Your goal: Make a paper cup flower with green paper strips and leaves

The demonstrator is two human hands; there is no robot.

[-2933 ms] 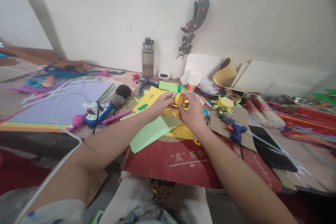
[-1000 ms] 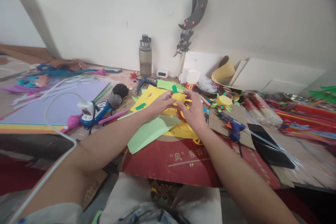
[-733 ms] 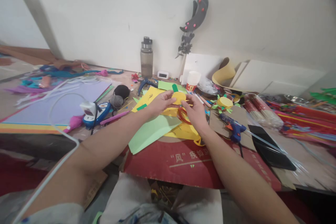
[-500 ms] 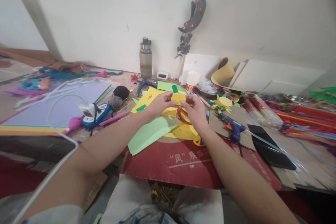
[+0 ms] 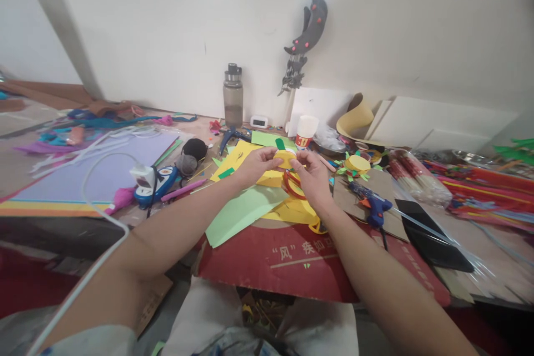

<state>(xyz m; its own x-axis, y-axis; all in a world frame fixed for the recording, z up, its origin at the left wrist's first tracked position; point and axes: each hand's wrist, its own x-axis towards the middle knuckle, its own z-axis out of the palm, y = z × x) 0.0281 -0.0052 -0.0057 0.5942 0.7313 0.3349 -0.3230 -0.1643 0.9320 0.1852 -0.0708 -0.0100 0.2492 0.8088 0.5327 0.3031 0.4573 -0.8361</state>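
Note:
Between my two hands is a small round yellow piece with a green tab sticking up from its top. My left hand pinches its left edge, and my right hand grips the right edge with the thumb in front. Orange-handled scissors lie just below, partly hidden by my right hand. Yellow paper and a light green sheet lie beneath on a red board. A similar yellow disc with green points rests to the right.
A blue glue gun and a black phone-like slab lie at right. Behind stand a bottle and a paper cup. At left are a power strip with a white cable and purple sheets.
The round yellow piece has tilted slightly in my hands, and a white edge now shows along its top. The whole view has shifted a little.

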